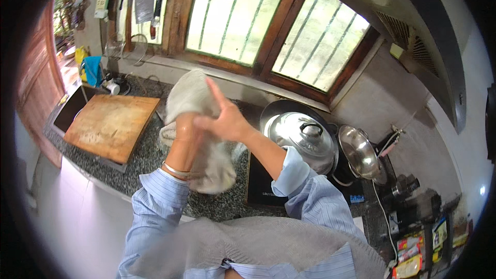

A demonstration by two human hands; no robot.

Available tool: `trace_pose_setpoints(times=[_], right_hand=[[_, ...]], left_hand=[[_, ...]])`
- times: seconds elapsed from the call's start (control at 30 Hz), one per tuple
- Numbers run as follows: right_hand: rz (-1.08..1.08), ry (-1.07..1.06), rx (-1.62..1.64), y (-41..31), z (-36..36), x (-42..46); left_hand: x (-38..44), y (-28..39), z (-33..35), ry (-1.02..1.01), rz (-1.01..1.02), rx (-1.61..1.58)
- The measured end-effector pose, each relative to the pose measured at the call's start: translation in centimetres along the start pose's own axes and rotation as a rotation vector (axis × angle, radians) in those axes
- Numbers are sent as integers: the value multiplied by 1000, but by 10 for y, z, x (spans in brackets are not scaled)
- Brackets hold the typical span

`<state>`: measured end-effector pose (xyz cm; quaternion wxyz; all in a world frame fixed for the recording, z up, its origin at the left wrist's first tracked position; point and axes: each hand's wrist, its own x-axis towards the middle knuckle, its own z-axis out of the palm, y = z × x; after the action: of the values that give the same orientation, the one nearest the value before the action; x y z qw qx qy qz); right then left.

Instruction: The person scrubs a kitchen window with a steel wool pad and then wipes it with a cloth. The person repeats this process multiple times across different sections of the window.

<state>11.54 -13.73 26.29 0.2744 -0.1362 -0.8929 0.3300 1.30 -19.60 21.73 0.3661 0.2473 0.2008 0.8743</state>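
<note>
A pale grey cloth mitt (188, 95) covers my left hand, so the fingers inside are hidden; the bare wrist below it wears a bangle (180, 171). My right hand (229, 122) is pressed close against the mitt's right side. Its index finger stretches up along the fabric and its thumb reaches across the left wrist. The other right fingers are hidden, and motion blurs both hands. Beneath my wrists, more pale cloth (215, 168) lies on the granite counter (151, 170).
On the left, a wooden cutting board (112, 126) rests over part of the sink (69, 110). At right, a domed metal lid (304, 139) covers a wok on a black cooktop (265, 186). A steel pan (358, 151) stands beside it. The range hood (387, 19) juts overhead.
</note>
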Motion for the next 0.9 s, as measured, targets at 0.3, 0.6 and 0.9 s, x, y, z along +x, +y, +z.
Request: trace_pose_setpoints(times=[0.3, 0.6, 0.9], right_hand=[[116, 665, 1068, 51, -68, 114], [33, 1024, 361, 132, -244, 143], [339, 1328, -970, 205, -388, 166]], left_hand=[[70, -3, 27, -285, 387, 800], [140, -127, -25, -578, -404, 573], [218, -160, 99, -543, -500, -88]])
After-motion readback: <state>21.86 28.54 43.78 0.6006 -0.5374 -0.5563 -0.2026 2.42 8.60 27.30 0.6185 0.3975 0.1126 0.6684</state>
